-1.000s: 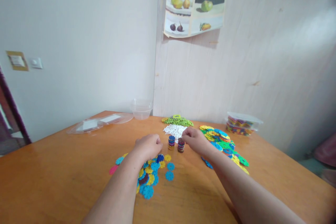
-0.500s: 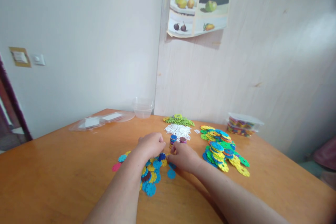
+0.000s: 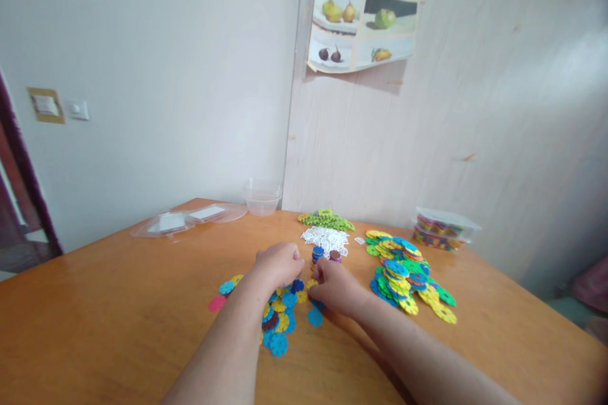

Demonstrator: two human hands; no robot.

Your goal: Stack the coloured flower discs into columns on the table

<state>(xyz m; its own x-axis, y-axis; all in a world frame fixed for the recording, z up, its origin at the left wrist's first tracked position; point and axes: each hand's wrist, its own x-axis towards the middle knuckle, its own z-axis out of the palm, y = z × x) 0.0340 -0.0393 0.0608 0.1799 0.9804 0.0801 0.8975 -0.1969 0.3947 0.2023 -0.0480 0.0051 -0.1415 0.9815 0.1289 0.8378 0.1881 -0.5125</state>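
Observation:
My left hand [image 3: 281, 264] is closed above a loose pile of notched plastic snowflake discs [image 3: 279, 345], mostly blue and yellow; its fingertips are turned away, so what they hold is hidden. Opposite it, my right hand [image 3: 336, 286] is pinched, with a yellow snowflake disc [image 3: 311, 283] at its fingertips. A blue snowflake disc [image 3: 315, 317] lies flat just below that hand. Right behind both hands stand a short blue-topped stack [image 3: 318, 254] and a purple-brown stack [image 3: 335, 256] of discs. A pink disc [image 3: 217, 303] rests at the pile's left side.
Larger snowflake discs [image 3: 401, 275] are heaped to the right. White flat pieces [image 3: 325, 238] and green pieces [image 3: 327, 221] lie behind the stacks. A clear tub [image 3: 263, 198] and clear lids [image 3: 166, 224] are at the back left, a filled clear box [image 3: 444, 228] at the back right.
The whole view has shifted slightly, moving everything a little right and down. Both hands keep nearly the same pose; the yellow disc at my right fingertips shows more clearly.

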